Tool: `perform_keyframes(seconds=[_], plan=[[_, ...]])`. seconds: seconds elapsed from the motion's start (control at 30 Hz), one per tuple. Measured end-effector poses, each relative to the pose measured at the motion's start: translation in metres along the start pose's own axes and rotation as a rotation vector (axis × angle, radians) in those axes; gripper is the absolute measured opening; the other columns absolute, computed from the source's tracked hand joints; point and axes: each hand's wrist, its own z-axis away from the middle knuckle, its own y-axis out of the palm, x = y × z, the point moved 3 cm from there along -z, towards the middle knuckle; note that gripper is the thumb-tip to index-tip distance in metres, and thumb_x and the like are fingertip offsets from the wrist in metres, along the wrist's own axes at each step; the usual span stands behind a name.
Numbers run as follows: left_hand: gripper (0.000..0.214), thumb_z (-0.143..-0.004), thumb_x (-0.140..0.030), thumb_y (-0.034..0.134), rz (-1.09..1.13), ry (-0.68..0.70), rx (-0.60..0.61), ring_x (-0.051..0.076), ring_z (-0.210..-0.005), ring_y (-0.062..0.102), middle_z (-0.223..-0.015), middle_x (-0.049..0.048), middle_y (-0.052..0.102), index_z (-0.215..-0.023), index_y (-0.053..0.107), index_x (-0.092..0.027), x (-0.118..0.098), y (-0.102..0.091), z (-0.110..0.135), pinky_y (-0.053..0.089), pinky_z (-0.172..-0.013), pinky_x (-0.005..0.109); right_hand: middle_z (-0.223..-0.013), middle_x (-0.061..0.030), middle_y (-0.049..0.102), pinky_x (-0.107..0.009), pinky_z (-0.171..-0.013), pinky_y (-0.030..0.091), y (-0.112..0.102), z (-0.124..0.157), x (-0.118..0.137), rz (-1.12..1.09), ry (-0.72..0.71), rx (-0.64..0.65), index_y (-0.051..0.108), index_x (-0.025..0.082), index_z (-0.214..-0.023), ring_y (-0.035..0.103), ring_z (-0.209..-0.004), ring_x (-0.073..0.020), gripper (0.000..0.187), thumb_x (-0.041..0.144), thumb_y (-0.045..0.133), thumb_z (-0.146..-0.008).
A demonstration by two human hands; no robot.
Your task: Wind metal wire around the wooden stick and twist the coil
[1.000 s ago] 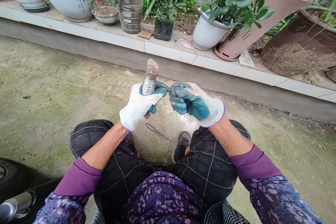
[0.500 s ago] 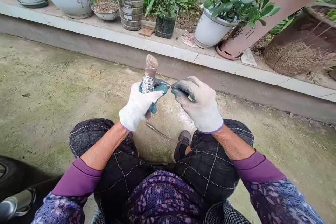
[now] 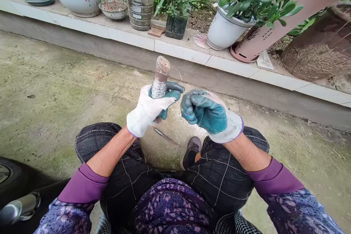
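My left hand (image 3: 146,111), in a white glove with a teal palm, is wrapped round a wooden stick (image 3: 161,68) wound with thin silver wire (image 3: 158,88). The stick stands nearly upright above my knees. A loose strand of wire loops off the coil toward my right hand (image 3: 211,117), which wears the same kind of glove. Its fingers are curled, palm up, and pinch the strand just right of the coil. The two hands sit close together, almost touching.
A thin metal rod (image 3: 166,137) lies on the concrete ground between my feet. A raised tiled ledge (image 3: 181,53) runs across the back with several potted plants, among them a white pot (image 3: 223,33) and a leaning pink pot (image 3: 263,36). A dark vehicle part (image 3: 16,204) sits at lower left.
My right hand has turned from back-up to palm-up and curled its fingers, drawing the wire strand round the stick. The left hand and the stick have stayed nearly in place.
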Motion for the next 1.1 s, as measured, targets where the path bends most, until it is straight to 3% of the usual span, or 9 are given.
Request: perform_keyframes(seconds=[0.1,0.23,0.33,0.43,0.6,0.83,0.97,1.1], plan=[[0.038,-0.069,-0.034,0.069,0.019,-0.006,-0.008,0.007,-0.033,0.044,-0.049,-0.0040,0.055,-0.099,0.074,-0.011,0.000,-0.001,0.000,0.035,-0.034,0.019,-0.070,-0.0024,0.062,-0.028,-0.050,0.046,-0.005,0.007,0.008,0.323,-0.126,-0.148,0.067,0.017,-0.084,0.055,-0.055,-0.0132,0.025,0.042,0.063,-0.086],[0.035,-0.070,-0.031,0.068,0.043,-0.017,-0.024,0.006,-0.033,0.042,-0.049,-0.0053,0.053,-0.099,0.074,-0.012,0.001,-0.001,-0.001,0.035,-0.035,0.019,-0.095,-0.0051,0.067,-0.034,-0.072,0.052,-0.008,0.019,0.024,0.984,-0.514,-0.400,0.071,0.023,-0.101,0.062,-0.083,-0.0189,0.018,0.030,0.062,-0.088],[0.033,-0.071,-0.031,0.068,0.051,-0.034,-0.029,0.006,-0.034,0.041,-0.049,-0.0057,0.052,-0.098,0.074,-0.014,0.003,0.002,0.000,0.036,-0.035,0.019,-0.099,-0.0053,0.067,-0.035,-0.076,0.049,-0.008,0.020,0.023,1.399,-0.696,-0.414,0.072,0.026,-0.103,0.060,-0.090,-0.0209,0.018,0.025,0.061,-0.088],[0.031,-0.071,-0.032,0.069,0.060,-0.051,-0.009,0.007,-0.035,0.042,-0.050,-0.0055,0.053,-0.098,0.074,-0.016,0.006,0.004,0.000,0.036,-0.036,0.020,-0.098,-0.0054,0.066,-0.033,-0.073,0.048,-0.011,0.017,0.019,1.621,-0.744,-0.408,0.070,0.026,-0.103,0.058,-0.088,-0.0205,0.017,0.027,0.061,-0.089],[0.033,-0.071,-0.032,0.069,0.072,-0.040,0.036,0.006,-0.034,0.041,-0.052,-0.0046,0.055,-0.099,0.074,-0.015,0.009,0.004,-0.001,0.036,-0.036,0.020,-0.098,-0.0058,0.064,-0.032,-0.074,0.046,-0.013,0.016,0.019,1.705,-0.746,-0.447,0.069,0.025,-0.104,0.057,-0.088,-0.0203,0.017,0.028,0.059,-0.091],[0.037,-0.072,-0.034,0.068,0.028,-0.091,0.121,0.006,-0.032,0.039,-0.047,-0.0067,0.050,-0.102,0.074,-0.014,0.010,0.002,0.000,0.035,-0.035,0.018,-0.093,-0.0044,0.064,-0.031,-0.071,0.044,-0.015,0.016,0.024,1.716,-0.809,-0.366,0.069,0.026,-0.103,0.056,-0.085,-0.0185,0.016,0.024,0.056,-0.093],[0.034,-0.070,-0.031,0.069,0.015,-0.093,0.141,0.006,-0.033,0.041,-0.047,-0.0063,0.051,-0.099,0.075,-0.014,0.009,0.004,0.002,0.035,-0.035,0.018,-0.093,-0.0049,0.065,-0.032,-0.073,0.046,-0.016,0.017,0.026,1.673,-0.721,-0.369,0.069,0.027,-0.099,0.057,-0.086,-0.0197,0.014,0.028,0.057,-0.092],[0.030,-0.070,-0.029,0.070,-0.023,-0.051,0.074,0.007,-0.035,0.043,-0.049,-0.0050,0.055,-0.096,0.076,-0.015,0.006,0.005,0.002,0.035,-0.036,0.018,-0.097,-0.0062,0.066,-0.034,-0.076,0.048,-0.012,0.018,0.027,1.476,-0.588,-0.430,0.069,0.025,-0.093,0.060,-0.090,-0.0209,0.012,0.028,0.058,-0.090]])
